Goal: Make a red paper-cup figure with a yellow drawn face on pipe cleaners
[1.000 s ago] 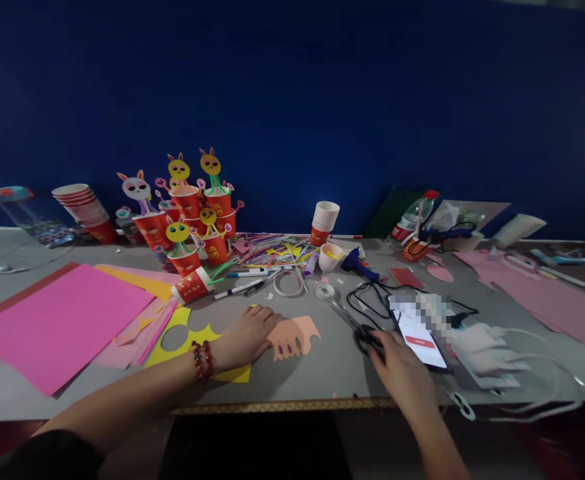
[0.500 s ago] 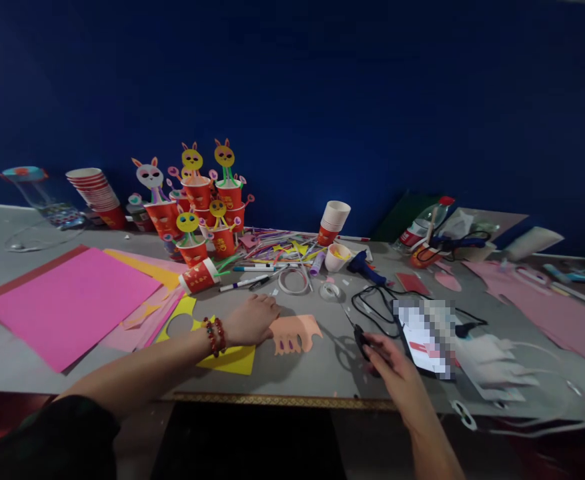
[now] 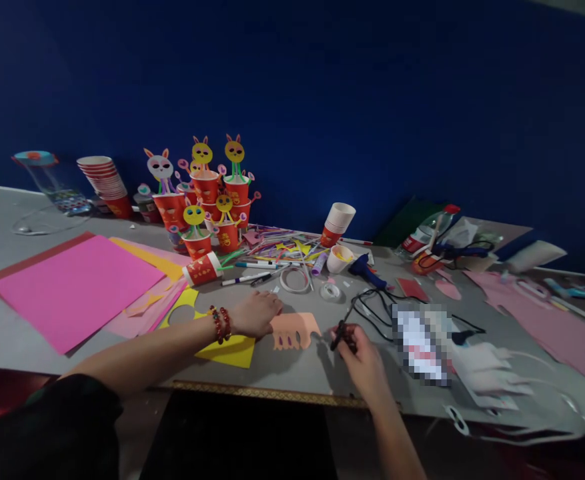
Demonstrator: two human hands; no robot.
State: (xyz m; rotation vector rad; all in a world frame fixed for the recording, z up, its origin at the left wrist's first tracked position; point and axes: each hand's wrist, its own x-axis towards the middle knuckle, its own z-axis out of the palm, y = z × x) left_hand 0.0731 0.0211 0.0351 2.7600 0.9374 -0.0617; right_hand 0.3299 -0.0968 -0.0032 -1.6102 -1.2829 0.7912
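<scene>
phone point(image 3: 422, 350): blurred over with coarse squares, so its screen cannot be read.
yellow paper point(image 3: 229, 352): partly hidden under the left forearm point(image 3: 162, 353); a rounded cut-out shows above the arm.
scissors point(image 3: 340, 335): black handles partly covered by the right hand point(image 3: 365, 360); the blades are thin and hard to make out, and how far they are open cannot be told.
peach paper point(image 3: 295, 327): flat on the grey table point(image 3: 292, 375), between the two hands; pale orange, its lower edge cut into narrow prongs with small purple ovals on them, its right end curved inward to a point. its left end is close to the left hand point(image 3: 256, 315), and whether they touch is unclear.
left hand: palm down on the table, fingers stretched forward and close together, red bead bracelets point(image 3: 221, 325) at the wrist.
right hand: fingers curled, pinching the scissors by the handles, to the right of the peach paper; the individual fingertips are hard to separate.
tape roll point(image 3: 331, 291): beyond the scissors, on the table.
rabbit cups point(image 3: 205, 217): red, grouped at the back left, some partly hiding others.
</scene>
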